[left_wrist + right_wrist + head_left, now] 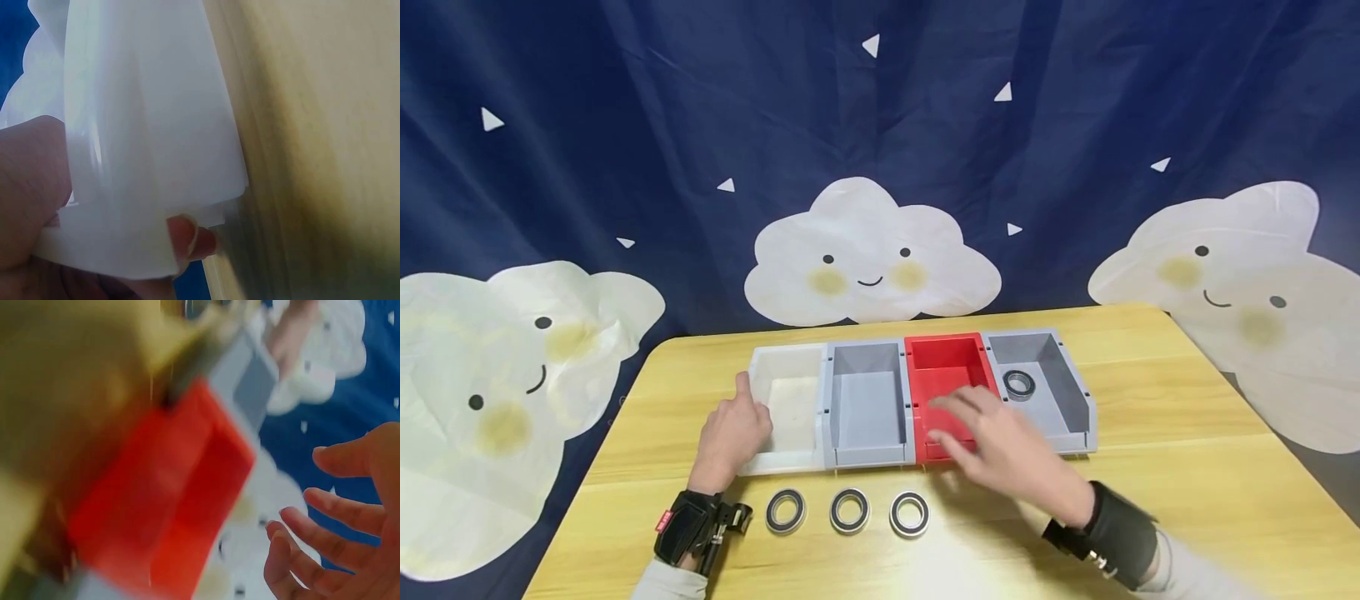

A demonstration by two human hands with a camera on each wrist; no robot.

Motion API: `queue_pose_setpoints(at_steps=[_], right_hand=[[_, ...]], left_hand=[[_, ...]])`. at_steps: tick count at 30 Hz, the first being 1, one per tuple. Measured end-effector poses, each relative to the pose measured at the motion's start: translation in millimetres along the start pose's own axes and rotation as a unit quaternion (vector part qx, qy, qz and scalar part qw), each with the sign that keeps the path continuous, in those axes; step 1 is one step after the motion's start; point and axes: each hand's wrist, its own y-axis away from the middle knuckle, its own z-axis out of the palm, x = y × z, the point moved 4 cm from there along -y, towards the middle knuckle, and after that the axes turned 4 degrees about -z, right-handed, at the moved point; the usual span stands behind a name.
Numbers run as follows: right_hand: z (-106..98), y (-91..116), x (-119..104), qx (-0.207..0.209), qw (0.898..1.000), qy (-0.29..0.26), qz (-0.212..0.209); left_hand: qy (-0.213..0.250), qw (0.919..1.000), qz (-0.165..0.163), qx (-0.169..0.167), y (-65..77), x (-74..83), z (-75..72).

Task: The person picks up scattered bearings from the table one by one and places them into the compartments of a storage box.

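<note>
My left hand (736, 435) grips the side wall of the white bin (781, 463) at the left end of the row; in the left wrist view, the thumb lies on one side of the white plastic wall (150, 125) and fingertips show past its lower edge. Over the red bin (943, 343) hovers my right hand (1003, 442), fingers spread and nothing in it. One ball bearing (1031, 385) lies inside the right grey bin (1078, 408). Three more bearings stand in a line on the table before the bins: left (771, 514), middle (836, 514) and right (896, 517).
Another grey bin (868, 456) sits between the white and red ones, all joined side by side. Beneath them is a wooden table (1165, 475). A dark blue curtain (700, 83) with printed clouds hangs behind the table's far edge.
</note>
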Motion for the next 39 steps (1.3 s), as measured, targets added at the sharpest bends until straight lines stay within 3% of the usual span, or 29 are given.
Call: queue_pose_setpoints(at_steps=[3, 7, 12, 16, 39], right_hand=[[15, 6, -21, -0.019, 0.999, -0.018, -0.034], [34, 14, -40, -0.079, 0.995, -0.039, -0.052], [52, 25, -53, -0.154, 0.985, -0.045, -0.059], [58, 29, -59, -0.183, 0.98, -0.036, -0.071], [71, 33, -66, -0.174, 0.977, -0.011, -0.12]], left_hand=[[-0.002, 1.0, -0.001, 0.001, 0.3, -0.8, 1.8], [-0.002, 1.0, -0.003, 0.0, 0.9, -2.6, 3.1], [-0.003, 1.0, -0.005, 0.001, 0.6, -4.3, 3.4], [-0.001, 1.0, -0.004, 0.003, 0.8, -4.4, 3.3], [0.008, 0.9999, 0.008, 0.01, -2.1, -1.1, 2.0]])
